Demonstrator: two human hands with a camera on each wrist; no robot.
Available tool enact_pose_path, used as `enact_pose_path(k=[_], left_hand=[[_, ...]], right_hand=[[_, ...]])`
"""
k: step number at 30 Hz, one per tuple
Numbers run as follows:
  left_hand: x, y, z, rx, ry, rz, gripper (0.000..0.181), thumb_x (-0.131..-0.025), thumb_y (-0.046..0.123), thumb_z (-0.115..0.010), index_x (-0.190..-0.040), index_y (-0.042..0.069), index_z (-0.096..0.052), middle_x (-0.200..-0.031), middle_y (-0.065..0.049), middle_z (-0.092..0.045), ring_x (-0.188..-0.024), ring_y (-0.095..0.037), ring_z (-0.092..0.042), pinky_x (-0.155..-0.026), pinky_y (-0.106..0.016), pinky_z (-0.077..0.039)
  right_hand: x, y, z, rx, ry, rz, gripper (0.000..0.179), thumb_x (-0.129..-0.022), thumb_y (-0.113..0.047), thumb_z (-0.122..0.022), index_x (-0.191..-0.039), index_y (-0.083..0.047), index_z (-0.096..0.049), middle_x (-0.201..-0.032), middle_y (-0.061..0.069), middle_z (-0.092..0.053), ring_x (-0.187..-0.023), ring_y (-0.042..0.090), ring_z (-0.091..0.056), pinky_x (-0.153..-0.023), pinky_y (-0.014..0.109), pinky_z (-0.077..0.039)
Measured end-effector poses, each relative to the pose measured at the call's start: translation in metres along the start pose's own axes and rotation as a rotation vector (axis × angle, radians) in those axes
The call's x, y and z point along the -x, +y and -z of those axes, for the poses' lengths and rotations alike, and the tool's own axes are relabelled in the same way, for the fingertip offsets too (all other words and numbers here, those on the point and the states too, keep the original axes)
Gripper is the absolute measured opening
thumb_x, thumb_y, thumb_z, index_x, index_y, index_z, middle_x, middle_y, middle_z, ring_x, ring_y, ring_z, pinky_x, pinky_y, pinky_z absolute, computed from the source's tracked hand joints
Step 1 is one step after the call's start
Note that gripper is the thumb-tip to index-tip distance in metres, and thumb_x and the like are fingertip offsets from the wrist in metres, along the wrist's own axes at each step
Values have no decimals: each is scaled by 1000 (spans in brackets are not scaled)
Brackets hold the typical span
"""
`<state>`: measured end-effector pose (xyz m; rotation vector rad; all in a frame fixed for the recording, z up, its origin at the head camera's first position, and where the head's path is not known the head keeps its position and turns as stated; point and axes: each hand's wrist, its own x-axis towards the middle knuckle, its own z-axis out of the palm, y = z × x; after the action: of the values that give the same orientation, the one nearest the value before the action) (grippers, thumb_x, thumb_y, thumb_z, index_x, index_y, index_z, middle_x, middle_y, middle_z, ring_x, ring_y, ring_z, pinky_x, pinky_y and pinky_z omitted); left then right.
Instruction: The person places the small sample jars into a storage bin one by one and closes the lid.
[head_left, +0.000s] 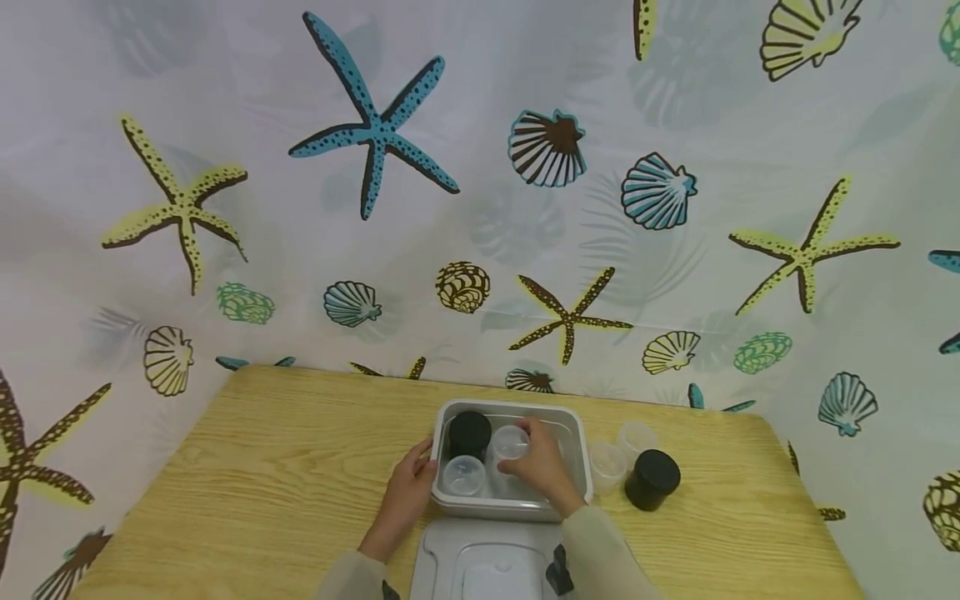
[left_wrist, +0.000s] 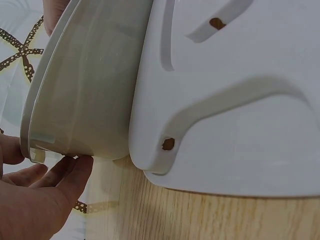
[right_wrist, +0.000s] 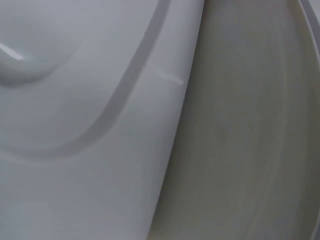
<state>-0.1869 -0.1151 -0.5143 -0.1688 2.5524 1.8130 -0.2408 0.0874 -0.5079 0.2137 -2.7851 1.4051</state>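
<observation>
A grey-white plastic bin (head_left: 573, 417) stands on the table. My left hand (head_left: 410, 490) grips its left edge; in the left wrist view the thumb is at the rim and the fingers (left_wrist: 75, 175) press against the outer wall (left_wrist: 95, 85). Inside the bin, my right hand (head_left: 546, 467) holds a clear plastic jar (head_left: 511, 442) between thumb and fingers. To its left are a black jar (head_left: 470, 433) at the back and another clear jar (head_left: 463, 476) in front. The right wrist view shows only the bin's wall (right_wrist: 240, 120) and the lid, not the hand.
A white lid (head_left: 480, 562) lies on the wooden table (head_left: 300, 467) directly in front of the bin. Right of the bin stand two clear jars (head_left: 607, 463) and a black jar (head_left: 652, 479). Behind the table hangs a curtain (head_left: 480, 225) printed with starfish and shells.
</observation>
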Motion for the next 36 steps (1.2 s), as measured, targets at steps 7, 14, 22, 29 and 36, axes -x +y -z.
enact_pose_path(k=[7, 14, 22, 29, 36], left_hand=[[0, -1, 0, -10, 5, -6, 42, -99, 7, -44, -139, -3, -42, -119, -29, -60, -113, -38, -58, -96, -50, -46], [1, 0, -1, -10, 17, -18, 42, -98, 7, -45, -138, -3, -43, -117, -29, -62, -111, -38, -59, -94, -49, -47], [1, 0, -1, -8, 23, -26, 42, -98, 6, -44, -138, -5, -42, -119, -31, -60, -114, -40, -57, -96, -51, -46], [0, 3, 0, -24, 22, -11, 43, -98, 7, -43, -139, -4, -41, -122, -32, -58, -116, -41, -56, -97, -51, -45], [1, 3, 0, -26, 13, 13, 44, -99, 8, -42, -141, -3, -39, -119, -30, -60, -112, -38, -58, -95, -50, -46]], right_hand=[[-4, 3, -4, 21, -2, 0, 65, -63, -6, -83, -119, 6, -53, -120, 24, -58, -112, 38, -55, -98, 51, -43], [-5, 7, -4, 39, 1, 11, 65, -64, -7, -83, -120, 6, -52, -119, 24, -59, -110, 38, -56, -96, 51, -44], [-2, 2, 1, 32, 0, 7, 69, -64, -5, -82, -123, 8, -49, -121, 26, -56, -114, 39, -54, -99, 50, -42], [12, -2, 12, -48, 33, 16, 68, -67, -5, -78, -126, 7, -47, -125, 25, -54, -117, 40, -51, -100, 51, -42], [26, -4, 25, -99, 77, 87, 63, -70, -4, -76, -125, 9, -47, -126, 27, -54, -117, 43, -53, -98, 52, -44]])
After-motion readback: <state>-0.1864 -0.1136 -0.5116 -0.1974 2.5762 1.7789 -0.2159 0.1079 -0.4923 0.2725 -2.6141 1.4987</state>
